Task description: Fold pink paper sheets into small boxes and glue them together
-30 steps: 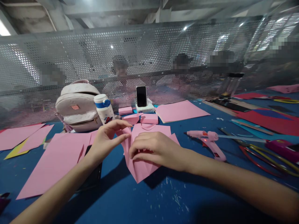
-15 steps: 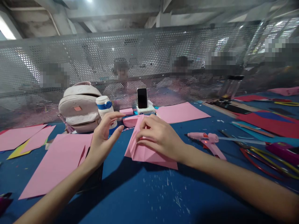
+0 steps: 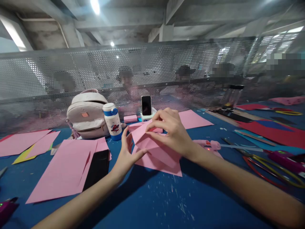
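Note:
A folded sheet of pink paper (image 3: 158, 162) stands partly raised above the blue table in front of me. My right hand (image 3: 170, 132) pinches its upper fold between thumb and fingertips. At the left edge of the paper, my left hand (image 3: 128, 156) curves with thumb and fingers wide apart. Its thumb tip overlaps the paper; whether the fingers behind touch it, I cannot tell. Just right of my right hand, partly hidden by it, lies a pink glue gun (image 3: 213, 145) with a small red light.
Pink sheets (image 3: 62, 162) and a black phone (image 3: 97, 168) lie at left. Behind are a backpack (image 3: 87, 116), a bottle (image 3: 112, 122) and an upright phone (image 3: 146, 105). Scissors (image 3: 269, 168) lie right. A perforated metal screen (image 3: 152, 63) spans the back, with people beyond.
My left hand has moved right to the paper's left edge. My right hand has lifted the fold a little and shifted right. The view has tilted up slightly.

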The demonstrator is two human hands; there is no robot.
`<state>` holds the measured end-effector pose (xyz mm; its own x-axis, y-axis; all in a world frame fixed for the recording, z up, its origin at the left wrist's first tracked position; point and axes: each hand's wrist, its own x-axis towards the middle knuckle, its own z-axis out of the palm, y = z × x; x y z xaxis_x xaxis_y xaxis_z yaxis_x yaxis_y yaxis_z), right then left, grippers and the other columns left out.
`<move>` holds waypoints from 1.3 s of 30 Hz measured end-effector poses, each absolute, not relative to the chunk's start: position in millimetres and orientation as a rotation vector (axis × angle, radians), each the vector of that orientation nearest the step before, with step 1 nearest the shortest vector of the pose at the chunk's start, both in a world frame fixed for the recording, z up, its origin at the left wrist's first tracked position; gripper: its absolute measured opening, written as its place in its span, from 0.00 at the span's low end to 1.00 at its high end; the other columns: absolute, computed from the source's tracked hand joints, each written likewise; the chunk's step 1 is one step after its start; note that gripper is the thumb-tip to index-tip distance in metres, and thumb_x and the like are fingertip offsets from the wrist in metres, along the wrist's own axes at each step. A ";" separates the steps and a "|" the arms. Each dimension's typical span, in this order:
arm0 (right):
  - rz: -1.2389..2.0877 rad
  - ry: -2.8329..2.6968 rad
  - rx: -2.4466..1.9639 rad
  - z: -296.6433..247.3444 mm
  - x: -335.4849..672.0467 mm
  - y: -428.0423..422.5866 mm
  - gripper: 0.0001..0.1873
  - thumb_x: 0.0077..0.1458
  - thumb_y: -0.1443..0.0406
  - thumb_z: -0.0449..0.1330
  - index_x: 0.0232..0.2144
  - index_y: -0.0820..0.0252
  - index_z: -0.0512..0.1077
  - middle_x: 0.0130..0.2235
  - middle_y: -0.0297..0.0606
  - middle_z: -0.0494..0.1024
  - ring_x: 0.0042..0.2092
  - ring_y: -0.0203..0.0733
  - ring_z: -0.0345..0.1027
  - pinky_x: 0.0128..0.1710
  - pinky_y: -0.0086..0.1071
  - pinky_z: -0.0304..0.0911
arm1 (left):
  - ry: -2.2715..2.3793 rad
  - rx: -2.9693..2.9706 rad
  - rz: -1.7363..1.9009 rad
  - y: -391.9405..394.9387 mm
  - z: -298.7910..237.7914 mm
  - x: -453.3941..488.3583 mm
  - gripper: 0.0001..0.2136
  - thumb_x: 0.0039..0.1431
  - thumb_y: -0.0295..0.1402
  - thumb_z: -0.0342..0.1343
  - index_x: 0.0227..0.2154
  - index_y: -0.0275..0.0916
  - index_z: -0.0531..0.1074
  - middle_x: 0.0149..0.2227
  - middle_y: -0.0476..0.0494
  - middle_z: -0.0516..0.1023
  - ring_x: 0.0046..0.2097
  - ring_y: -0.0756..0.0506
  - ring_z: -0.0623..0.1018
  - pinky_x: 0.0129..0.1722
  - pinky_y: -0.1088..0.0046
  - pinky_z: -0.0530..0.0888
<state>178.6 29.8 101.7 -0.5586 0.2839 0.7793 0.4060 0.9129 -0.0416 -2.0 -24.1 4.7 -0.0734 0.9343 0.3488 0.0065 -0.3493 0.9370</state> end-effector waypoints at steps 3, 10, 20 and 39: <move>-0.165 -2.175 -0.464 106.5 180.3 23.3 0.02 0.59 0.65 0.64 0.33 0.55 0.78 0.35 0.36 0.73 0.41 0.44 0.62 0.46 0.40 0.52 | 0.954 1.407 1.478 -24.4 10.9 -4.7 0.48 0.52 0.44 0.68 0.67 0.52 0.40 0.67 0.33 0.57 0.67 0.34 0.63 0.64 0.51 0.63; -0.202 -2.164 -0.417 114.7 185.2 13.1 0.03 0.59 0.65 0.64 0.32 0.56 0.78 0.34 0.36 0.72 0.39 0.43 0.62 0.43 0.39 0.54 | 1.015 1.547 1.557 -28.6 28.6 -12.1 0.43 0.55 0.44 0.65 0.66 0.54 0.44 0.66 0.36 0.60 0.68 0.35 0.60 0.62 0.55 0.66; -0.256 -2.146 -0.341 114.6 187.0 18.8 0.03 0.58 0.66 0.64 0.31 0.58 0.78 0.33 0.36 0.71 0.38 0.42 0.62 0.41 0.38 0.55 | 0.905 1.533 1.727 -19.6 34.1 -21.6 0.26 0.53 0.37 0.68 0.54 0.49 0.69 0.60 0.42 0.67 0.66 0.37 0.62 0.66 0.54 0.59; -0.285 -2.022 -0.101 91.0 184.5 34.4 0.03 0.59 0.66 0.63 0.35 0.57 0.77 0.34 0.37 0.69 0.39 0.43 0.61 0.41 0.40 0.60 | 0.909 1.699 1.875 -35.3 41.9 -15.5 0.05 0.57 0.31 0.63 0.35 0.42 0.73 0.53 0.41 0.68 0.60 0.38 0.67 0.63 0.53 0.59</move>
<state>184.5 34.4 91.0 -0.4525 -0.0529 0.8902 0.1951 0.9682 0.1567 -15.5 -35.3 41.9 -0.1408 0.7109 0.6890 0.1002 -0.6821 0.7243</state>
